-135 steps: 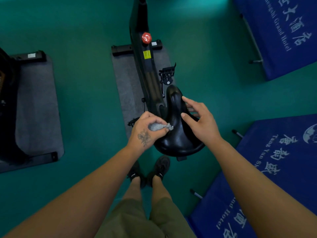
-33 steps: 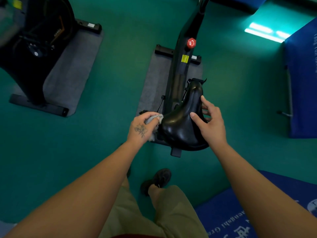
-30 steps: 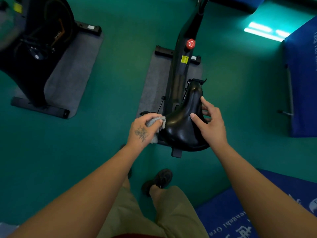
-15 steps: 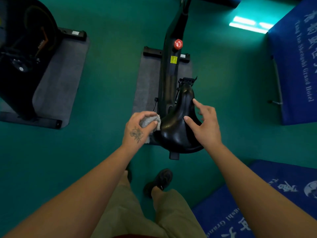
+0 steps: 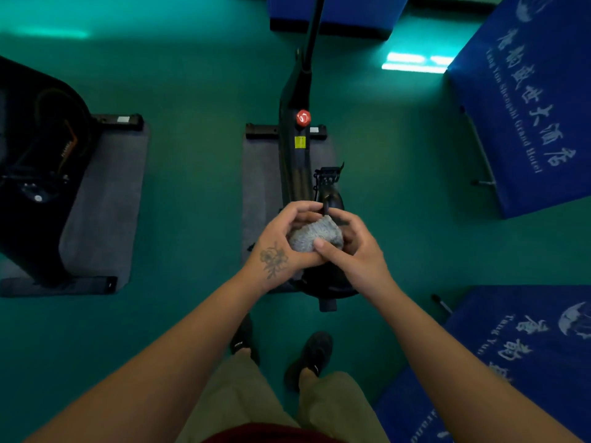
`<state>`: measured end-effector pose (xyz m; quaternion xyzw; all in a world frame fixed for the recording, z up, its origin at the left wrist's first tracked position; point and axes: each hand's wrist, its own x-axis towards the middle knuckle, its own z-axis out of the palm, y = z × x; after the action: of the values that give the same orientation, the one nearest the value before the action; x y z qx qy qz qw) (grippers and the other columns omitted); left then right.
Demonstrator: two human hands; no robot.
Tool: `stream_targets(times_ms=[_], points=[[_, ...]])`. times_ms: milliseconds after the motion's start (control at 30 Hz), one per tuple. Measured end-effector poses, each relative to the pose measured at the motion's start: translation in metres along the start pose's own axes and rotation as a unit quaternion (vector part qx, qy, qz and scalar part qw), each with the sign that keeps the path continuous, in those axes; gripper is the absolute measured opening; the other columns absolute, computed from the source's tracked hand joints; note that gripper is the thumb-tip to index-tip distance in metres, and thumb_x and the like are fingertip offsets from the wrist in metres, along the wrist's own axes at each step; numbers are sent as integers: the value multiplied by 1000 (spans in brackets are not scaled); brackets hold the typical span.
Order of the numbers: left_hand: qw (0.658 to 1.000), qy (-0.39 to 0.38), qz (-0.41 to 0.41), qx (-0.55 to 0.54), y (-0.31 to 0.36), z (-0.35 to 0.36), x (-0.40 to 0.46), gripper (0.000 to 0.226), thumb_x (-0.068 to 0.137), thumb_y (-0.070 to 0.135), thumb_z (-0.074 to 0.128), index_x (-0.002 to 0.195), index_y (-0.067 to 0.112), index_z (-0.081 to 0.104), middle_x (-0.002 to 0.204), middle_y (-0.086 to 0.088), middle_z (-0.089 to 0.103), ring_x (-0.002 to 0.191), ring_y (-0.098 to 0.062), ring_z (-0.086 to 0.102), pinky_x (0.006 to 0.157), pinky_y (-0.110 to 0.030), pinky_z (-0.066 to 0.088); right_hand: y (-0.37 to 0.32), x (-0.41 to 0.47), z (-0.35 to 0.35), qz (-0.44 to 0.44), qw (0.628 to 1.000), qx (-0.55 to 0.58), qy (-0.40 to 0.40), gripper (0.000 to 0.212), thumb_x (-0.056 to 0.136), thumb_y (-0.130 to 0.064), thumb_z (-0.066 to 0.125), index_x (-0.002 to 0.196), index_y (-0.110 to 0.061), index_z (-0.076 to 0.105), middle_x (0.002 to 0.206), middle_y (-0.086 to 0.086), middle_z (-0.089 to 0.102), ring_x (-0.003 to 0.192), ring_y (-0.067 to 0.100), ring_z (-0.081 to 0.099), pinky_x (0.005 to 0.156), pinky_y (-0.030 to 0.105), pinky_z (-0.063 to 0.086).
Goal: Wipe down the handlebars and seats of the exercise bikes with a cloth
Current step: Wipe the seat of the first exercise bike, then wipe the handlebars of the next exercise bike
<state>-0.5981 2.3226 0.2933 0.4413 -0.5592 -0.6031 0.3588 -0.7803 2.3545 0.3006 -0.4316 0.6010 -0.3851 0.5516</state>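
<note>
Second exercise bike (image 5: 35,174) at far left on a grey mat (image 5: 105,199). Centre frame: left hand (image 5: 281,241) and right hand (image 5: 355,247) cupped together, fingers curled round a bunched grey cloth (image 5: 315,235), above the black seat (image 5: 329,282). Blue banners (image 5: 524,100) at right.

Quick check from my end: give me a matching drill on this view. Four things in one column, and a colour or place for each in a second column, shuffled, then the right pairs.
Things:
1. cloth
2. knob on the bike frame
3. sticker on the bike frame
4. seat

Colours or places:
A. yellow
B. black, under both hands
C. grey, bunched between the left hand and the right hand
D. red

Pairs: 1-C, 2-D, 3-A, 4-B
</note>
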Motion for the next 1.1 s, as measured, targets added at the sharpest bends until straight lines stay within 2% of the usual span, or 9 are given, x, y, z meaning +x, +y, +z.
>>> stream_targets(times_ms=[100, 200, 333, 433, 533, 633, 700, 800, 1100], points=[[998, -62, -8, -2, 13, -3, 9, 83, 69, 13, 98, 141, 29, 57, 132, 1, 66, 128, -14, 63, 109, -29, 49, -15, -6, -9, 2, 999, 31, 44, 50, 86, -9, 85, 131, -10, 65, 121, 6, 75, 111, 16, 71, 96, 31, 56], [994, -111, -9, 2, 23, -8, 18, 90, 65, 18, 99, 142, 30, 54, 134, 0, 66, 127, -12, 64, 107, -29, 51, -28, -16, -18, -1, 996, 31, 79, 43, 84, -2, 85, 122, -12, 69, 114, 3, 76, 104, 11, 71, 89, 27, 55], [988, -155, -27, 1, 33, -16, 29, 92, 62, 22, 99, 142, 30, 55, 130, -1, 68, 111, -14, 70, 92, -30, 58, -40, -35, -30, -13, 988, 26, 152, 37, 77, -14, 84, 112, -21, 71, 108, -2, 76, 101, 14, 71, 91, 34, 57], [986, -164, -22, 18, 37, -20, 36, 83, 65, 29, 98, 138, 33, 59, 128, 2, 70, 112, -17, 71, 94, -33, 58, -46, -52, -42, -27, 976, 39, 215, 34, 77, -16, 79, 109, -23, 71, 108, -2, 75, 101, 16, 70, 94, 45, 56], [983, -177, -15, 37, 44, -12, 42, 78, 65, 42, 95, 134, 34, 62, 126, 4, 71, 114, -15, 69, 97, -36, 56, -50, -71, -56, -34, 963, 50, 264, 34, 77, -13, 77, 109, -24, 70, 107, -3, 74, 99, 16, 69, 90, 47, 58], [979, -197, 0, 60, 56, 10, 49, 76, 66, 41, 94, 134, 31, 62, 126, 3, 70, 114, -13, 68, 96, -33, 55, -51, -90, -71, -42, 952, 57, 299, 36, 83, -3, 78, 111, -26, 70, 106, -6, 72, 97, 16, 68, 88, 50, 60], [974, -212, 11, 74, 65, 28, 54, 74, 68, 35, 94, 134, 31, 61, 127, 2, 69, 114, -11, 67, 95, -31, 55, -51, -103, -85, -42, 947, 55, 314, 40, 87, 4, 77, 112, -27, 70, 105, -6, 71, 96, 17, 67, 88, 53, 59], [971, -224, 24, 85, 78, 58, 58, 79, 67, 34, 94, 136, 33, 57, 127, 0, 68, 113, -10, 67, 91, -26, 54, -52, -118, -113, -43, 942, 46, 331, 39, 88, -1, 79, 111, -32, 72, 109, -3, 72, 100, 23, 69, 87, 51, 60], [972, -203, 22, 115, 85, 172, 67, 84, 60, 49, 93, 135, 34, 58, 128, 0, 67, 114, -16, 67, 92, -32, 55, -27, -147, -242, -43, 944, 85, 315, 37, 89, 5, 76, 109, -26, 72, 99, -8, 72, 93, 13, 68, 81, 35, 62]])
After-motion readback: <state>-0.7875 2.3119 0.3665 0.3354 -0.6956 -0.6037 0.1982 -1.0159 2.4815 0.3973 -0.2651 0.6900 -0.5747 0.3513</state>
